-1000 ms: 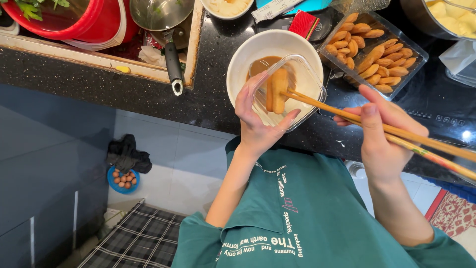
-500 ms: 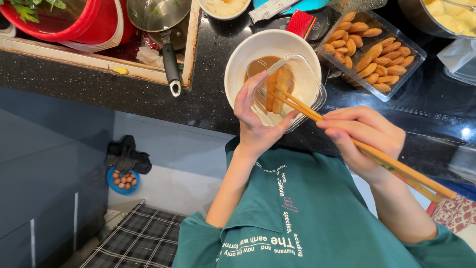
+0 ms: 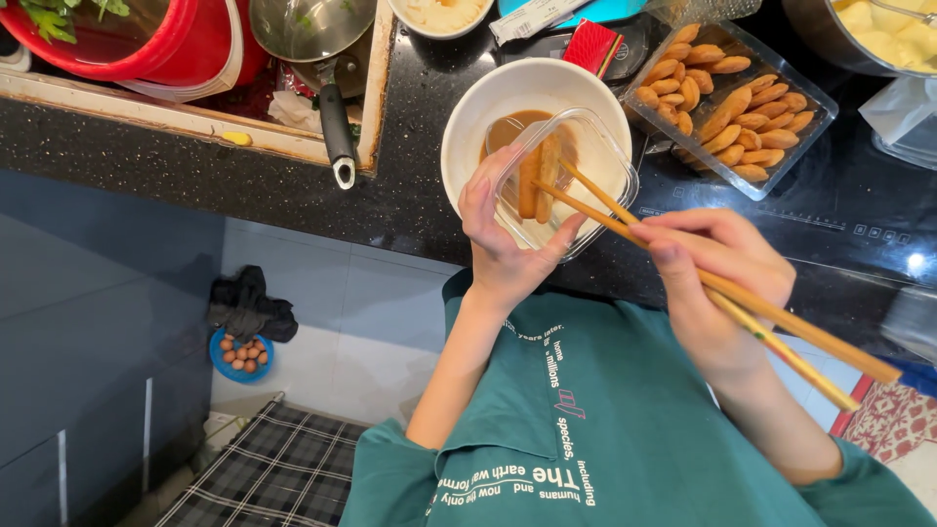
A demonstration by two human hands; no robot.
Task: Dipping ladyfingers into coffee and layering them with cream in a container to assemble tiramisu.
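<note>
My left hand (image 3: 505, 244) holds a small clear plastic container (image 3: 586, 161), tilted over a white bowl (image 3: 488, 107) that has brown sauce in it. Two fried sticks (image 3: 537, 181) lie inside the container. My right hand (image 3: 712, 283) grips a pair of wooden chopsticks (image 3: 683, 268) whose tips reach into the container and touch the sticks. Both hands are over the near edge of the black countertop (image 3: 390, 200).
A clear tray of fried pastries (image 3: 727, 102) sits right of the bowl. A sink with a steel pan (image 3: 312, 29) and a red basin (image 3: 146, 44) is at upper left. On the floor below lie a blue bowl of eggs (image 3: 241, 353) and a plaid mat (image 3: 264, 473).
My right hand has slid left and closer to the container, and the chopstick tips now sit deeper among the fried sticks. The left hand keeps the container tilted over the bowl.
</note>
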